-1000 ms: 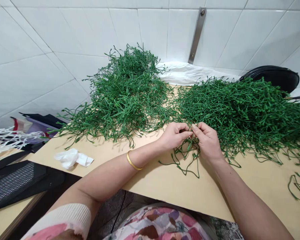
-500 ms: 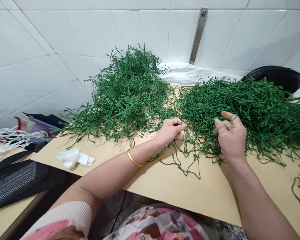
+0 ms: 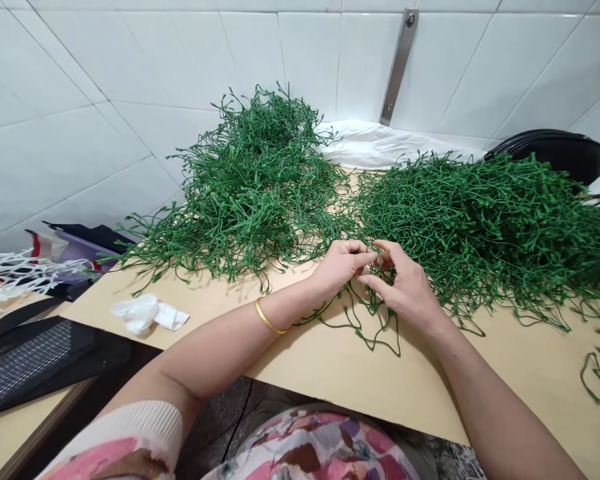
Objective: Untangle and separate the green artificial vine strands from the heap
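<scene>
- Left hand (image 3: 343, 265): fingers curled and drawn together, tips turned toward the right hand; whether they pinch a strand cannot be told. A gold bangle (image 3: 267, 317) circles the wrist.
- Right hand (image 3: 405, 287): fingers parted and curved, tips just beside the left hand's fingertips, among green strands; any pinch cannot be told.
- Loose green strands (image 3: 375, 313): wiry, tangled, looping beneath and between both hands and trailing onto the board.
- Left heap of green sprigs (image 3: 245, 193): a large tangled mound, against the wall.
- Right heap of green sprigs (image 3: 490, 227): a wider mound, touching the left heap and reaching the right hand.
- Tan board (image 3: 380, 380): tabletop bearing both heaps.
- Crumpled white tissue (image 3: 140, 313): on the board, left of the bangle.
- Stray green sprig (image 3: 597, 377): at the board's right edge, apart from the heap.
- White cloth (image 3: 380, 145): bunched behind the heaps.
- Black bag (image 3: 555, 150): behind the right heap.
- White tile wall (image 3: 130, 140): behind everything, with a metal bracket (image 3: 399, 67).
- White netting (image 3: 10, 273): far left, beyond the board.
</scene>
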`<state>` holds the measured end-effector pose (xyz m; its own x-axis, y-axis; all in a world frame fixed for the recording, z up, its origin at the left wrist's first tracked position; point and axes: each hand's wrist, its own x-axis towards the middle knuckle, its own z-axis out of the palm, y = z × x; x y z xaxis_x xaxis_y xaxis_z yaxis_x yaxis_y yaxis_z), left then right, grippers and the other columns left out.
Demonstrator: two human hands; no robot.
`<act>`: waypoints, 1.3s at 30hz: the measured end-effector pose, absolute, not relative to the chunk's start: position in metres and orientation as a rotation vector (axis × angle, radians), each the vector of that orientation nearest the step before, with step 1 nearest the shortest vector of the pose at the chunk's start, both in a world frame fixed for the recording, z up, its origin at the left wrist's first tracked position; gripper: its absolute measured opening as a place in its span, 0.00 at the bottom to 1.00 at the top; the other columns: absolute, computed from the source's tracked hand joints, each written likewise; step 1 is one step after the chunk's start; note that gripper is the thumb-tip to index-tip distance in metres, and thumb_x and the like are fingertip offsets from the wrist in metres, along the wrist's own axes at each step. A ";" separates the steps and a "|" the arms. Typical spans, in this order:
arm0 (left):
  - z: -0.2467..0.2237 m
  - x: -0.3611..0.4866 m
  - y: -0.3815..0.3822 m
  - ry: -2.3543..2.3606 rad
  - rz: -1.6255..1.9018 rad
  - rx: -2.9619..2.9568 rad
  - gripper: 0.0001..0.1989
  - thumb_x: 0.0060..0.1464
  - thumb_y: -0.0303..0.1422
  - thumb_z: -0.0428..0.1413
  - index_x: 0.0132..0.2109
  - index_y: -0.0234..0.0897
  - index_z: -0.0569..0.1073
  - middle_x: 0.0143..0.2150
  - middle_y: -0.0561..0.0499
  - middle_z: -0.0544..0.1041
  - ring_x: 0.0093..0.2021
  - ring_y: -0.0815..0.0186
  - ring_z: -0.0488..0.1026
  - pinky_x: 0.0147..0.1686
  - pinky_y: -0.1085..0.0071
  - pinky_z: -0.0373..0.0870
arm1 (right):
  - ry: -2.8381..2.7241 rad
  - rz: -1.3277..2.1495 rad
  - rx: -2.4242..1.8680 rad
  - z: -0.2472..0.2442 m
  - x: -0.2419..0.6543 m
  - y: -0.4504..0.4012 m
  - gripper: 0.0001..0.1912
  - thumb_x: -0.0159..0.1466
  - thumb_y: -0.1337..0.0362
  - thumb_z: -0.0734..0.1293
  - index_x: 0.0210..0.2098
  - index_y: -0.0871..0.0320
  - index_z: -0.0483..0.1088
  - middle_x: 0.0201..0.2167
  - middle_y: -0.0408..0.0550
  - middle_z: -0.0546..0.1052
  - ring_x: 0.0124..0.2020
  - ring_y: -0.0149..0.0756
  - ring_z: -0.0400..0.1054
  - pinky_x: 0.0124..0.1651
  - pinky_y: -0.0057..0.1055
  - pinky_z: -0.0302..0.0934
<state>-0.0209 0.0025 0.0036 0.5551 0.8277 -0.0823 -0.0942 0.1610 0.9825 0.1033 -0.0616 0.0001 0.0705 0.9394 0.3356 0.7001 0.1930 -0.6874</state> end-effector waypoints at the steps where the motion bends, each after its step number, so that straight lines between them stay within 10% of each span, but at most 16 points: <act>1: 0.004 -0.021 0.002 0.739 0.754 1.241 0.13 0.41 0.32 0.58 0.20 0.33 0.62 0.15 0.58 0.59 0.18 0.78 0.53 0.20 0.76 0.48 | -1.741 0.381 -1.552 -0.001 0.104 -0.062 0.22 0.54 0.61 0.66 0.48 0.56 0.63 0.33 0.46 0.72 0.32 0.35 0.65 0.38 0.33 0.60; 9: 0.003 -0.023 0.006 0.729 0.673 1.284 0.09 0.43 0.31 0.55 0.21 0.33 0.64 0.15 0.57 0.60 0.17 0.77 0.53 0.20 0.75 0.45 | -1.699 0.419 -1.449 0.000 0.112 -0.061 0.14 0.60 0.67 0.58 0.43 0.57 0.70 0.42 0.49 0.75 0.42 0.37 0.69 0.45 0.35 0.61; 39: 0.006 -0.020 -0.003 0.687 0.645 1.626 0.11 0.47 0.32 0.52 0.21 0.34 0.61 0.17 0.58 0.58 0.20 0.76 0.53 0.22 0.75 0.48 | -1.606 0.362 -1.664 0.006 0.109 -0.067 0.14 0.53 0.72 0.59 0.39 0.58 0.63 0.28 0.44 0.68 0.28 0.31 0.63 0.31 0.28 0.57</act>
<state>-0.0202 -0.0027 0.0060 0.6721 0.7395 0.0383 0.0856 -0.1290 0.9879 0.1089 -0.0666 0.0062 0.1611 0.9382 0.3063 0.7163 0.1023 -0.6903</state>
